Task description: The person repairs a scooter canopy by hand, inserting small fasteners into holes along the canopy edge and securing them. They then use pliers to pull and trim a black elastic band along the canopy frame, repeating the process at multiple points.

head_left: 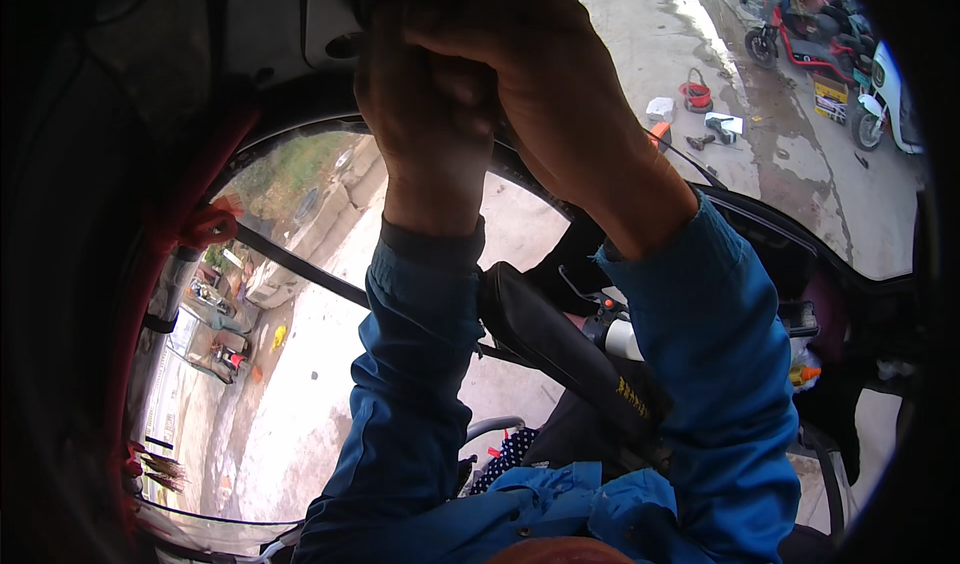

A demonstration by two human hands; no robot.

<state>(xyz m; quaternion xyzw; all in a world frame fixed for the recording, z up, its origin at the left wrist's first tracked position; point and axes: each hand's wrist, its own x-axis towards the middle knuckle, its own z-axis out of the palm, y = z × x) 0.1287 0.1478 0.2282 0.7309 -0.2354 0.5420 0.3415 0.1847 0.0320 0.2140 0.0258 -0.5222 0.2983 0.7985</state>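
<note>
Both arms in blue sleeves reach up to the dark roof lining point(265, 24) of a small vehicle cab. My left hand point(428, 154) is closed, its fingers curled up against the dark trim at the top of the picture. Pressed close beside it, my right hand point(560, 89) is closed too, its fingers bent over toward the left one. Shadow and the hands themselves hide whatever sits between the fingers. A dark frame edge point(300, 129) runs past the left wrist, above the cab opening.
Below the arms are a black padded backrest point(560, 334) and a handlebar control with a red button point(608, 305). A red ribbon point(212, 226) is tied at the left frame. Outside, a power drill point(718, 131), a red bucket-like thing point(695, 94) and parked scooters point(810, 39) stand on concrete.
</note>
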